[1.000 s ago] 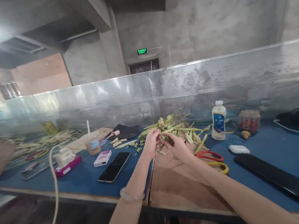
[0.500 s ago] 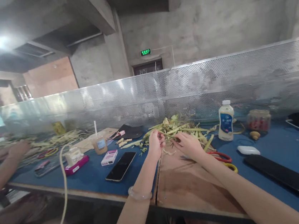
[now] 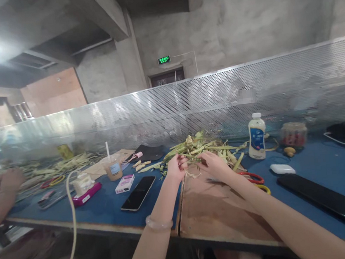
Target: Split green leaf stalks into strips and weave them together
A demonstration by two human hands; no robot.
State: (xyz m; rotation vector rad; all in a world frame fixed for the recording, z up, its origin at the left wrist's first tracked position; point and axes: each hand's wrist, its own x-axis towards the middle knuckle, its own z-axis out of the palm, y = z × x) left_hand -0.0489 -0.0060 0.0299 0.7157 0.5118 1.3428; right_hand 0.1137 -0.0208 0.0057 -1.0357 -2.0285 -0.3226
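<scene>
My left hand [image 3: 176, 169] and my right hand [image 3: 214, 165] are held close together over a brown board [image 3: 213, 212], fingers pinched on a thin pale green plant strip [image 3: 190, 157] stretched between them. Just behind the hands lies a pile of green and yellow plant strips [image 3: 202, 147]. A clear bangle [image 3: 158, 223] sits on my left wrist. Red and yellow scissor handles [image 3: 254, 177] lie by my right forearm.
On the blue table [image 3: 106, 201] lie a black phone [image 3: 137, 193], a pink-white box [image 3: 124, 183], a cup with a straw [image 3: 113, 167], a white bottle [image 3: 257, 136], a white case [image 3: 282, 169] and a long black bar [image 3: 326, 199]. Another person's hand [image 3: 8, 181] works at the left. A perforated metal screen [image 3: 219, 99] backs the table.
My hands stay pinched together on the strip and have shifted only slightly; the view has swung a little. The other person's hand at the left has moved slightly.
</scene>
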